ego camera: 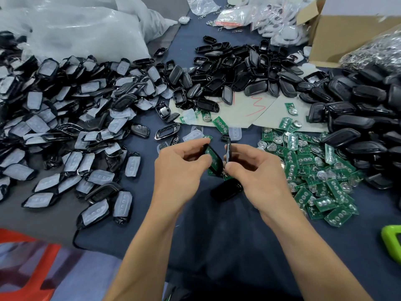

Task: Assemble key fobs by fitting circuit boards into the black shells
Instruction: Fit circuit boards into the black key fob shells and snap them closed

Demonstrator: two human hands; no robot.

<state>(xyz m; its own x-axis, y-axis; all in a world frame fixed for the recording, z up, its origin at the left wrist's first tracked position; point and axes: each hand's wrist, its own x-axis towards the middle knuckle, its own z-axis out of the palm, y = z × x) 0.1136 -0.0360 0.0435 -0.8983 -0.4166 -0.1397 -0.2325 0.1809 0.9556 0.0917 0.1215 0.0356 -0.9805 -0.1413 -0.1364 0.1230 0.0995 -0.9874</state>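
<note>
Close beside the right hand (258, 170) lie loose circuit boards (312, 168) — black shells (234, 70) beyond.

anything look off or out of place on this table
Nothing looks damaged or spilled. A few circuit boards lie apart from the main green pile, strayed onto the cardboard sheet, and one black shell lies alone on the dark cloth, away from the shell heaps.

I see a tabletop (347, 257) under dark blue cloth, evenly lit. A cardboard box (347, 38) stands at two o'clock; big white plastic bags (86, 25) lie at eleven o'clock.
</note>
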